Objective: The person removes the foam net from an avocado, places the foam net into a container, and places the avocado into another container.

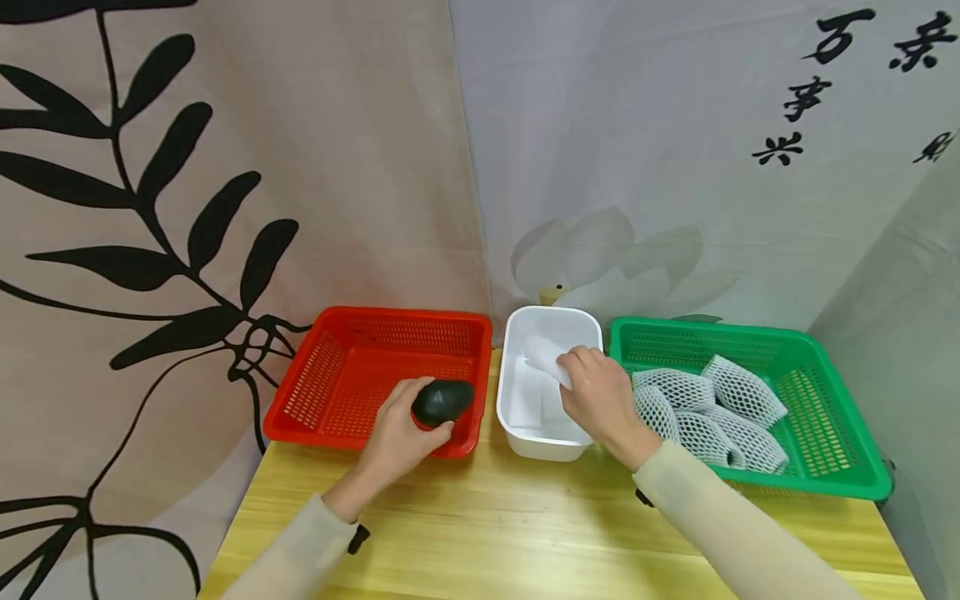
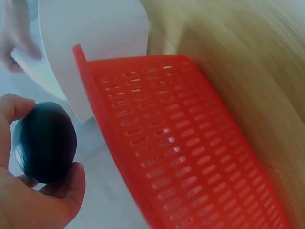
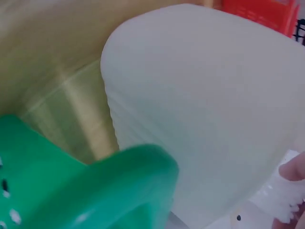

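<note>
My left hand holds a dark, smooth, oval avocado between thumb and fingers, over the front right part of the red basket. In the left wrist view the avocado has a dark green sheen. My right hand pinches a white foam net sleeve above the white bin. Part of that sleeve shows at the right wrist view's lower right corner, its other end hidden by the fingers.
A green basket on the right holds several white foam net sleeves; whether anything is inside them I cannot tell. All three containers stand in a row on a wooden table. A printed cloth hangs close behind them.
</note>
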`<state>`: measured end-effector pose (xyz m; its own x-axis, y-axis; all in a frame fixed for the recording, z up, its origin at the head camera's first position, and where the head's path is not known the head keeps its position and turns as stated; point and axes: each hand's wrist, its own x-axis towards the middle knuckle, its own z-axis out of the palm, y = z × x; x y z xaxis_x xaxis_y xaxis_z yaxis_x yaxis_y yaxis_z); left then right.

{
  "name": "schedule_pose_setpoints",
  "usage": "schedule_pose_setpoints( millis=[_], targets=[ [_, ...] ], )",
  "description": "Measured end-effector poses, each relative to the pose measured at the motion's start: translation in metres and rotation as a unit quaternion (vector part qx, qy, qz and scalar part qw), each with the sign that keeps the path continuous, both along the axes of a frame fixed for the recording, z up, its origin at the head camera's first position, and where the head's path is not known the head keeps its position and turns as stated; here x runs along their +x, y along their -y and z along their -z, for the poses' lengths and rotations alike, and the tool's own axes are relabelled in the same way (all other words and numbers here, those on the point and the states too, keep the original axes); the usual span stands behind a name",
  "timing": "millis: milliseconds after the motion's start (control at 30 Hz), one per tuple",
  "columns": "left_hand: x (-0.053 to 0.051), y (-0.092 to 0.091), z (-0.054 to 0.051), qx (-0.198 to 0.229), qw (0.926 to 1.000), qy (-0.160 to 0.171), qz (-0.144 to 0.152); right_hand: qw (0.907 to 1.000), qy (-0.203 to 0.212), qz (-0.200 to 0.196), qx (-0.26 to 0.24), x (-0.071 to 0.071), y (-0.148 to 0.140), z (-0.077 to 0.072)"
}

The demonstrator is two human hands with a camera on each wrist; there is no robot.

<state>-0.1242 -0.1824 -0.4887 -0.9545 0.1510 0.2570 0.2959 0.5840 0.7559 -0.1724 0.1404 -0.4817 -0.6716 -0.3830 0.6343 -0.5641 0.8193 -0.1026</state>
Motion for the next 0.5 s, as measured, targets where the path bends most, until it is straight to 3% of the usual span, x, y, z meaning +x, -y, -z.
schedule_pose_setpoints(
  millis=[267,500],
  targets=[
    [-0.008,0.007,0.002,-0.008,0.9997,0.02,-0.011,0.9941,0.058,0.055,0.074,-0.022,0.011,0.007],
    [-0.012,0.011,0.005,-0.013,0.9996,0.019,-0.013,0.9825,0.123,0.082,0.114,-0.029,0.019,0.019]
  ],
)
